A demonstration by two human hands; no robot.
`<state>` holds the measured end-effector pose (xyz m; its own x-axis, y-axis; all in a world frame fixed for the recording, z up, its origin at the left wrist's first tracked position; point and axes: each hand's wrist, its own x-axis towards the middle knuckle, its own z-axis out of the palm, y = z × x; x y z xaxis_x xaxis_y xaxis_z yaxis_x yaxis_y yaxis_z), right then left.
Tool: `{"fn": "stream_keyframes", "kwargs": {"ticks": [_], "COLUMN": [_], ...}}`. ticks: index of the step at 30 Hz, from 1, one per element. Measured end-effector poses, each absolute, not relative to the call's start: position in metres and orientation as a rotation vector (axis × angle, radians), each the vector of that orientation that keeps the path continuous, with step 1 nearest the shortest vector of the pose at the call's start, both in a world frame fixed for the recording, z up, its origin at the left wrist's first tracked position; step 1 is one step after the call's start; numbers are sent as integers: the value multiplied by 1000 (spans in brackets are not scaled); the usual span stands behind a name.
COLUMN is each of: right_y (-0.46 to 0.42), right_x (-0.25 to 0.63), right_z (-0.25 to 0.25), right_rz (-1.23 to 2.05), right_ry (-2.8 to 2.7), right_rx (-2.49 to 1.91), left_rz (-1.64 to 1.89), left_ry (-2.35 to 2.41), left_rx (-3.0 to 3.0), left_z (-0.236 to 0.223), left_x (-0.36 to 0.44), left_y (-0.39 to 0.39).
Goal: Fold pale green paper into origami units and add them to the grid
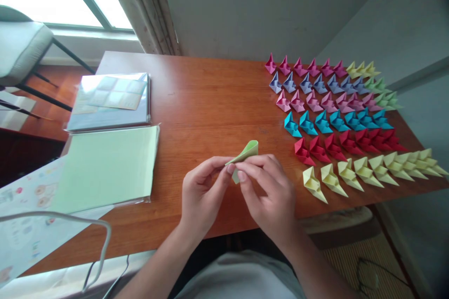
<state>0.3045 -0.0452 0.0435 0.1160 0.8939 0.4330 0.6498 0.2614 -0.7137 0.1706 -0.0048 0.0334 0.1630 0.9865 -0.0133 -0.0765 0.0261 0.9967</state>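
Above the front part of the table, a light green piece of folded paper (248, 149) is held between both hands. My left hand (206, 187) pinches its left end between thumb and fingers. My right hand (268, 184) grips it from the right, with thumb and index finger close to the left thumb. A rounded fold of the paper stands up above the fingertips, and a small flap shows below them. The fingers hide the middle of the paper.
Rows of folded paper boats in yellow (347, 175), red (317, 147), blue (322, 122), pink and purple stand on the right of the wooden table (210, 98). A green paper pack (108, 163) and a bluish pack (84, 114) lie left. A white cable (70, 216) crosses the lower left.
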Motion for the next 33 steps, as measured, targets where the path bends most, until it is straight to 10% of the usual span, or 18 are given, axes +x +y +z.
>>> {"fn": "stream_keyframes", "kwargs": {"ticks": [8,17,33], "right_y": [-45,-44,-45], "right_x": [325,333,335], "right_z": [42,43,43], "right_rz": [154,998,940], "right_ry": [-1431,-1089,-1099], "right_rx": [-1544,-1415,-1420], "left_rz": [1129,1076,1040], "left_ry": [1059,1020,991], "left_rx": [1392,1358,1343], "left_z": [26,29,33], "left_x": [168,167,167], "left_y": [-7,-6,-5]}}
